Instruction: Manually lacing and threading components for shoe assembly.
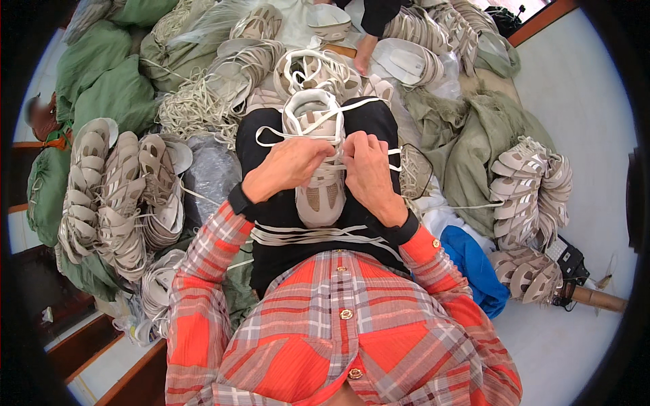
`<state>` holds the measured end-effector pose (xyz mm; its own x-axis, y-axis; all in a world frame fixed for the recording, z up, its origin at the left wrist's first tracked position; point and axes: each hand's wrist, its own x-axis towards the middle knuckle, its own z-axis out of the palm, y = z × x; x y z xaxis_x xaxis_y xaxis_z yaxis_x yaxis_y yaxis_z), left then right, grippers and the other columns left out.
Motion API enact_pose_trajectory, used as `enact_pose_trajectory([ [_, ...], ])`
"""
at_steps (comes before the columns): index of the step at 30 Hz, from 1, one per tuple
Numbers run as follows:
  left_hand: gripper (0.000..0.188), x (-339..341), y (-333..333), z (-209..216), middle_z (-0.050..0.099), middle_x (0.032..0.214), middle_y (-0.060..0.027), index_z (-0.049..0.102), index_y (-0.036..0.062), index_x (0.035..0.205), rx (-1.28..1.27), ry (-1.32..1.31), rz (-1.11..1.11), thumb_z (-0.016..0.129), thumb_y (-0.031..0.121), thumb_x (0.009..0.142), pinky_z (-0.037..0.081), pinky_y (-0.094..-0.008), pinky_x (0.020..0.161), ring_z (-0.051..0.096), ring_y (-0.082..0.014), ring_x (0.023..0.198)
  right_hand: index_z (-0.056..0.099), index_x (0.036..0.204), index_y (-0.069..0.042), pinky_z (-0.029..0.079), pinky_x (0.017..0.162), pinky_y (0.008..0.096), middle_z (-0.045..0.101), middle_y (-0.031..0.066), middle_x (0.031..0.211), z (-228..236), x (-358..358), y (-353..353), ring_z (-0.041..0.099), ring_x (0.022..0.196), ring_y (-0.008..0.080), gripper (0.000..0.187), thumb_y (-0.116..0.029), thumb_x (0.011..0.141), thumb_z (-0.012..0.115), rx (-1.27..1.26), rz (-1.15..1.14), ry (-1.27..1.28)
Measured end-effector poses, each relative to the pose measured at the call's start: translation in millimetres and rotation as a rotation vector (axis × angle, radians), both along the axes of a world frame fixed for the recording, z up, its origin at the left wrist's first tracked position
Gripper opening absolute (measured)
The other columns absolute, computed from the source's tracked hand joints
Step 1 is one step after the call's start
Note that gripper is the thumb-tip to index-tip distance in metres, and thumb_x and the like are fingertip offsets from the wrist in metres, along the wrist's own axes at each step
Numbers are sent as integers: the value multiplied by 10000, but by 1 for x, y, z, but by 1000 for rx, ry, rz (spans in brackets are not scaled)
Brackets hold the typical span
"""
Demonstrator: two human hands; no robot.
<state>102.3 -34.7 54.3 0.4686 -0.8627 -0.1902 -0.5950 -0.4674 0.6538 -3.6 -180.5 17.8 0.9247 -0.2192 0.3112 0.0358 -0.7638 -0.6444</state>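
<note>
On my lap rests a beige and white shoe upper (pixel 321 204), its toe toward me and its padded collar pointing away. A cream shoelace (pixel 318 124) runs through it, with loose ends looping out to both sides. My left hand (pixel 295 164) is closed at the left eyelet edge, thumb and fingers pinching the lace. Opposite it, my right hand (pixel 369 168) pinches lace at the right eyelet edge, its fingers curled. The fingertips hide part of the lacing between them. More flat cream laces (pixel 318 235) lie across my thighs below the toe.
Nested stacks of shoe uppers (pixel 122 196) stand at the left, and another bundle (pixel 531 189) at the right. A heap of laces (pixel 200 108) lies beyond my knee. Green sacks (pixel 112 88) are at the far left, a blue cloth (pixel 474 271) near my right elbow. Another person's foot (pixel 364 54) shows ahead.
</note>
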Motion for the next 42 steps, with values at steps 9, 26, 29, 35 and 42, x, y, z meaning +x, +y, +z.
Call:
enact_pose_trajectory([
  [9,127,-3,-7,-6,645,737,-135,652,93,861,19,-103,30,555,158,811,489,-436,633,627,-348,726,461,881,-40,357,723,386,527,80,816,-6,-1,4,506,789,287,256,68,691,595,-15,-84,-36],
  [26,159,15,71,10,605,622,-65,479,48,851,123,610,190,456,191,914,430,-306,452,564,-196,481,599,797,-79,348,751,360,523,64,849,21,11,-10,473,860,246,134,-178,740,670,-390,464,131],
  [29,161,-15,81,4,554,671,-25,490,68,825,-403,1395,417,480,194,925,392,-252,496,498,-129,529,591,737,-59,367,732,372,528,73,786,34,7,-18,487,828,257,143,-184,757,658,-404,520,175],
  [35,151,33,220,35,361,641,1,396,103,727,-1906,1299,508,495,6,788,325,-294,647,368,-133,589,640,693,-40,416,674,367,550,71,680,81,-9,-59,520,735,252,200,-222,745,704,24,875,618],
  [42,176,67,579,160,279,577,7,375,91,695,-1687,325,814,422,41,858,290,-303,671,297,-140,589,648,854,7,434,563,290,562,42,644,16,27,-45,518,601,100,166,-156,823,637,484,665,519],
])
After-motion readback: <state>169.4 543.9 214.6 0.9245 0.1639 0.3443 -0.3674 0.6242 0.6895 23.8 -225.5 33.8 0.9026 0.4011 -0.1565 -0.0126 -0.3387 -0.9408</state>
